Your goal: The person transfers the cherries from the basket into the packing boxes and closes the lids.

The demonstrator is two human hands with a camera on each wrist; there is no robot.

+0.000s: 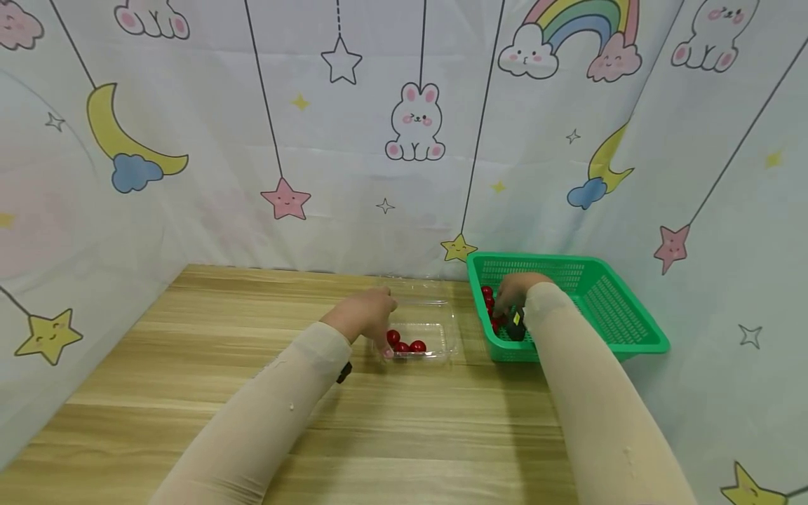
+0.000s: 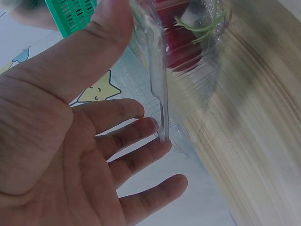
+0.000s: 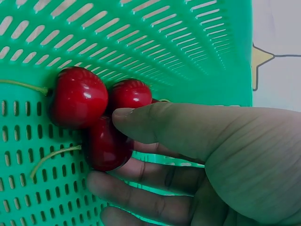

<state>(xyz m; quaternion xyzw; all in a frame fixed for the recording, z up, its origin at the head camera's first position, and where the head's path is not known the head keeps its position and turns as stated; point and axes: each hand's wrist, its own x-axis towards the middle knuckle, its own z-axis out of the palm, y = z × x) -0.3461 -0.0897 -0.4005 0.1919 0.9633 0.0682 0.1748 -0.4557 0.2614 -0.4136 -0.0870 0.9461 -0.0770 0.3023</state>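
Note:
In the head view my right hand point(image 1: 514, 291) reaches into the left end of the green basket point(image 1: 631, 347). Up close in the right wrist view, thumb and fingers close around a dark red cherry point(image 3: 107, 147). Two more cherries touch it, one with a stem point(image 3: 79, 97) and one farther back point(image 3: 130, 93). My left hand point(image 1: 362, 315) rests against the left side of a clear plastic box point(image 1: 449, 330), thumb and fingers spread along its rim point(image 2: 159, 80). Near the front of that box lie red cherries point(image 1: 418, 346); a green stem shows through the plastic.
The box's clear lid point(image 1: 410, 286) stands folded back toward the curtain. Beneath everything is a wood-grain table point(image 1: 410, 435). A white curtain point(image 1: 353, 140) printed with rabbits, stars and moons hangs behind and along both sides, close to the basket's right end.

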